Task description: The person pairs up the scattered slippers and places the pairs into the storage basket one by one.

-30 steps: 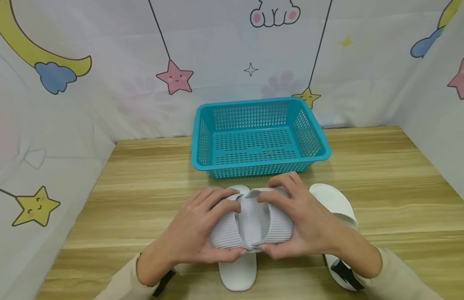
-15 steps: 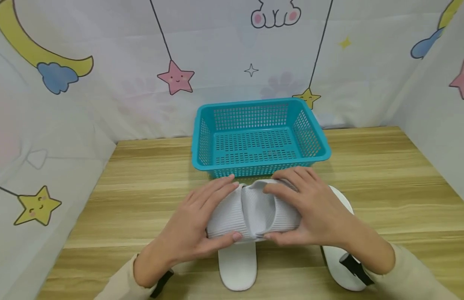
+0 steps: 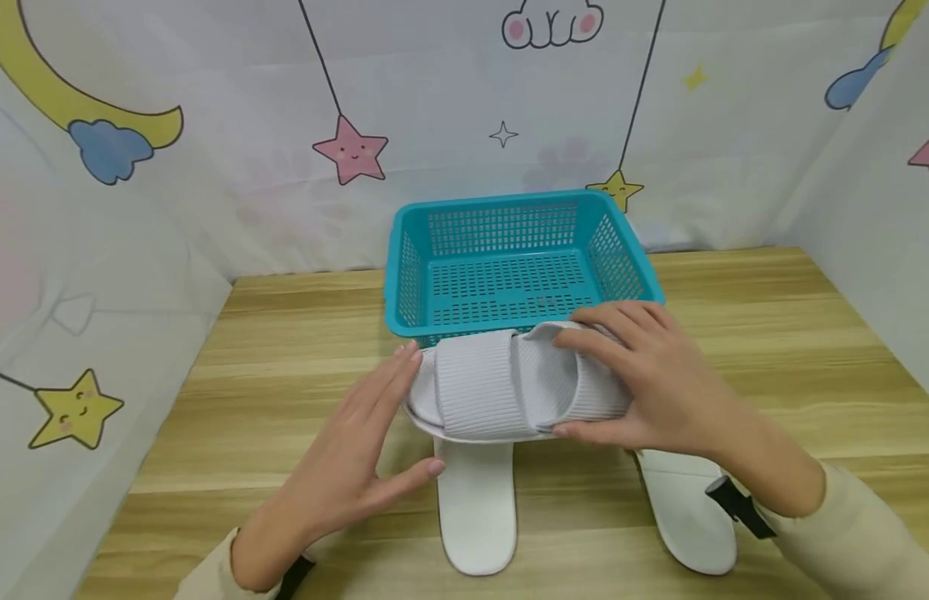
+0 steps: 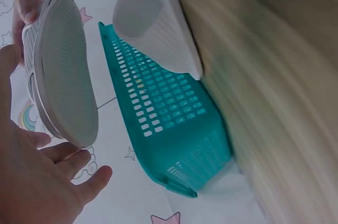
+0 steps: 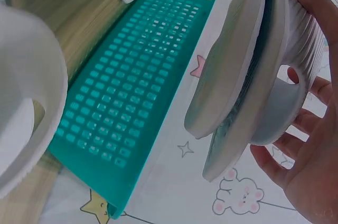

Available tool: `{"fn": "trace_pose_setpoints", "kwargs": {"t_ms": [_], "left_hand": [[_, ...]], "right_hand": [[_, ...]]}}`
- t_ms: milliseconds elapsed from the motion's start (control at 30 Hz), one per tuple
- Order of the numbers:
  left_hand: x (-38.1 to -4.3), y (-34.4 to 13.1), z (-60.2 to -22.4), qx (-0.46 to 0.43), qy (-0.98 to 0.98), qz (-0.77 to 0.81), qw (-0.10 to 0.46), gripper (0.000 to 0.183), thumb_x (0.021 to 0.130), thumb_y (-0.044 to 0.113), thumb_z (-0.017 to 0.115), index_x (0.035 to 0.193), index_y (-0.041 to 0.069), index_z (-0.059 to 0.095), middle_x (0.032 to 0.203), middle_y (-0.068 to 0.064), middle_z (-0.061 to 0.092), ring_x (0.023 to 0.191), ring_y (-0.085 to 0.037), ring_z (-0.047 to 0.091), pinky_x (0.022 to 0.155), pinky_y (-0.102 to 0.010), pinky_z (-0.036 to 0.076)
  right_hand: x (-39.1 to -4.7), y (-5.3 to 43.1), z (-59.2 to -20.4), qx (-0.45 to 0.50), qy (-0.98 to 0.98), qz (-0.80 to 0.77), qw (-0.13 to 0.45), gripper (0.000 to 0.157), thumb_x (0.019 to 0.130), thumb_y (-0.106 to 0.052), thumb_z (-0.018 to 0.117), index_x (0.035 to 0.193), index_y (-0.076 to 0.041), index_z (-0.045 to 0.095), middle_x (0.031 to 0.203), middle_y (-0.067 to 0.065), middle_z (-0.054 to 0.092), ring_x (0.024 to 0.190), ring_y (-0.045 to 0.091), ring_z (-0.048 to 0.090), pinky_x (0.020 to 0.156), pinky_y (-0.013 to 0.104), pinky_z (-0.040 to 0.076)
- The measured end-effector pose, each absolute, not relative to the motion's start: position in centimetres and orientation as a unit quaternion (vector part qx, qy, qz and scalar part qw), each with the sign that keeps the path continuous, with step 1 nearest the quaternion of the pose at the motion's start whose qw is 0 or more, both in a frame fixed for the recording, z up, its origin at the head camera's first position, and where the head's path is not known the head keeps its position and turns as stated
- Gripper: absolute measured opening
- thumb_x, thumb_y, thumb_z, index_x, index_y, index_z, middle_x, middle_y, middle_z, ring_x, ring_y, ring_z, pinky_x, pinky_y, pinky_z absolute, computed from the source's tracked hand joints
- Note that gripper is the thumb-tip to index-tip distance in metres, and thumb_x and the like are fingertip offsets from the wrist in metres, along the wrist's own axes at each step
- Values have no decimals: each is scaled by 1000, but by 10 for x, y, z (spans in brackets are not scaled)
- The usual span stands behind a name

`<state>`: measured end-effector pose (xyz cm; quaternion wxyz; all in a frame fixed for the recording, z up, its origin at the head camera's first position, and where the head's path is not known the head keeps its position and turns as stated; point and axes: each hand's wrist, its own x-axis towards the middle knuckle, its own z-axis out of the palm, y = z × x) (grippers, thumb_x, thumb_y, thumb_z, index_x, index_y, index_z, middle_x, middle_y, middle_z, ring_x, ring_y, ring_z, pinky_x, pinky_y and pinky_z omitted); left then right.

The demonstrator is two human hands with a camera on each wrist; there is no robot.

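A pair of light grey slide slippers with ribbed straps is held above the table, one fitted against the other. My right hand grips their right end, thumb at the near side and fingers over the strap. Two soles lie together in the right wrist view, where the slippers hang from that hand. At the left end my left hand is spread, thumb and fingers extended. Its fingertips are at the slipper's edge; whether they touch is unclear. A white slipper lies beneath, its far part hidden by the pair.
Behind the slippers stands a teal perforated basket with nothing in it. Another white slipper lies to the right, partly hidden by my right arm. The wooden table is bounded by printed cloth walls.
The grey slippers have risen and shifted right and toward the basket in my right hand. My left hand has loosened from their left end and spread its fingers.
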<state>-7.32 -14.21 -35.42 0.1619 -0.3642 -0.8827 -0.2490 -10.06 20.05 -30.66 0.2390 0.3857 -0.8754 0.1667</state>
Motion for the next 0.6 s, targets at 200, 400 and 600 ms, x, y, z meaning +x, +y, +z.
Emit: {"fn": "trace_pose_setpoints", "kwargs": {"t_ms": [200,400,600], "left_hand": [[-70,-153,-362,-365,-888,-221,171,94,87,63,58,155,7,23,161,-6,23,145,-30,28,119,-38,18],[-68,-158,-365,-362,-893,-208,170,95,86,62,59,155,8,22,161,-7,20,145,-30,28,119,-39,19],[-65,-166,-370,-349,-907,-181,154,95,84,62,61,156,12,22,162,-4,19,147,-27,25,112,-50,28]], "right_hand": [[-106,202,-307,388,-871,171,250,74,66,-68,73,124,-23,62,124,2,60,114,25,52,94,47,36],[-112,203,-307,391,-868,170,255,74,66,-67,73,124,-22,62,125,3,60,114,25,52,95,47,37],[-123,207,-302,386,-868,176,257,74,67,-66,73,124,-20,62,125,4,59,116,26,52,93,47,38]]}}
